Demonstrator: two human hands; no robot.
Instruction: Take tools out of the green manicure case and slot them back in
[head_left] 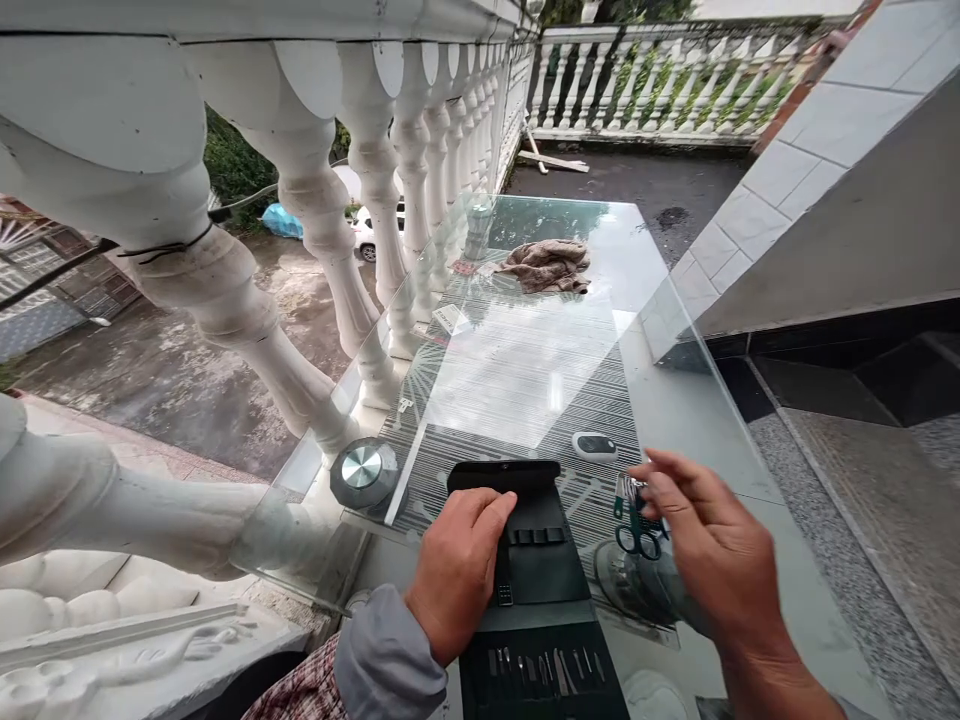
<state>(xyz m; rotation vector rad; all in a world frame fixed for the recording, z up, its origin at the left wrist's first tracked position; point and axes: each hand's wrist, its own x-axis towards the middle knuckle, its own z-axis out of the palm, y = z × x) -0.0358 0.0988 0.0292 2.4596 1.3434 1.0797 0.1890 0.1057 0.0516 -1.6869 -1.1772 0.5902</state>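
Note:
A black manicure case (551, 585) lies unfolded on the glass table, its top flap partly raised. Small metal tools (559, 670) sit in a row in its lower panel, and elastic loops (536, 537) cross the upper panel. My left hand (461, 560) is closed on the case's left edge, just below the flap. To the right, my right hand (709, 535) is held over the table with thumb and fingers pinched; what is between them I cannot make out. Beside those fingers lie dark green-handled small scissors (637, 540) with other small tools, partly hidden by the hand.
The glass table (675, 400) bears a white and grey oval object (595, 447) and a crumpled brown cloth (547, 265). A faceted round support (365, 472) shows at the left corner. White balusters (259, 310) run along the left; a tiled wall (780, 200) stands right.

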